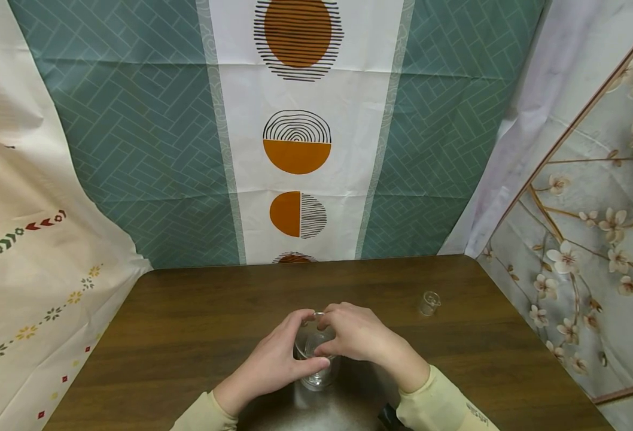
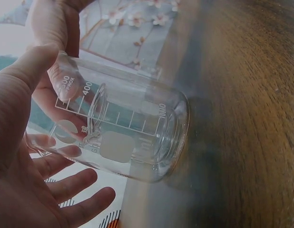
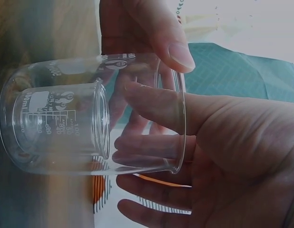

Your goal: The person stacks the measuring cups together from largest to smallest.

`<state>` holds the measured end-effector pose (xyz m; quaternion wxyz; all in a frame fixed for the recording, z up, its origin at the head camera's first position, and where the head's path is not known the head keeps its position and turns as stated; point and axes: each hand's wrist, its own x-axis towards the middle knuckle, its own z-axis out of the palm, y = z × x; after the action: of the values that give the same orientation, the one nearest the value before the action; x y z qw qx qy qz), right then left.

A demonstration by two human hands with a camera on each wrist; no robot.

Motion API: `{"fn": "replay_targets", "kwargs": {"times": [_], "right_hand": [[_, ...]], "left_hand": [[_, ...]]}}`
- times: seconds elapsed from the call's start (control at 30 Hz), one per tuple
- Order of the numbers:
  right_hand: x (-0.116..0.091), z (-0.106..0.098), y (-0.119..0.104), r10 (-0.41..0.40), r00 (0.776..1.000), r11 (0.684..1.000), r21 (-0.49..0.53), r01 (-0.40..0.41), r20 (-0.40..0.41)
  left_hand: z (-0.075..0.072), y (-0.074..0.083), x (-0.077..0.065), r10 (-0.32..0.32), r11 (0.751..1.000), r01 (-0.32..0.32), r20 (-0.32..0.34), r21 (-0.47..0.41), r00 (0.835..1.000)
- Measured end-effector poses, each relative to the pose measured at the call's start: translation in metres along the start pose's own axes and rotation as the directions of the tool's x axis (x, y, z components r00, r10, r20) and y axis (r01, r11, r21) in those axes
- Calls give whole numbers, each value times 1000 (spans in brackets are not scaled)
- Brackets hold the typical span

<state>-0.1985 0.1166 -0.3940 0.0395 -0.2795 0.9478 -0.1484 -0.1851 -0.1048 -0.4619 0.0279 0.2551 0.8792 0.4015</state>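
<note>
Beaker of clear glass, large and white-printed (image 2: 123,118), stands upright on the brown wood-grain table (image 1: 187,323), near side, about mid-width. Small white-printed clear glass beaker (image 3: 61,118) sits upright inside, low down. Left hand (image 1: 276,359): thumb and index curled round the big rim, remaining fingers spread loose outside. Right hand (image 1: 356,335): thumb and some fingertips in the mouth, parted, seemingly just short of the small rim; no grip on anything that I can see.

Handling: left should steady, not squeeze. Right should move straight along the axis, knuckles off the wall; glass-on-glass could chip.

Room: widest bare wood is left, up to the cream patterned cloth (image 1: 20,287). Far edge meets the green-and-white fabric backdrop (image 1: 349,149). Tiny clear glass beaker (image 1: 429,303) stands far right, well apart; mind it on wide swings.
</note>
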Motion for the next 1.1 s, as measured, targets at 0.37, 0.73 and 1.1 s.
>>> {"fn": "replay_targets", "kwargs": {"times": [0.37,0.73,1.1], "right_hand": [[-4,3,1,5,999,1000,31,-4,-39],[-8,6,4,20,995,996,88,-11,-102],[-12,9,9,13,989,995,104,2,-150]], "left_hand": [[0,1,0,-6,1000,6,-5,2,1000],[0,1,0,-3,1000,3,2,-6,1000],[0,2,-1,10,1000,-10,-10,-6,1000]]}}
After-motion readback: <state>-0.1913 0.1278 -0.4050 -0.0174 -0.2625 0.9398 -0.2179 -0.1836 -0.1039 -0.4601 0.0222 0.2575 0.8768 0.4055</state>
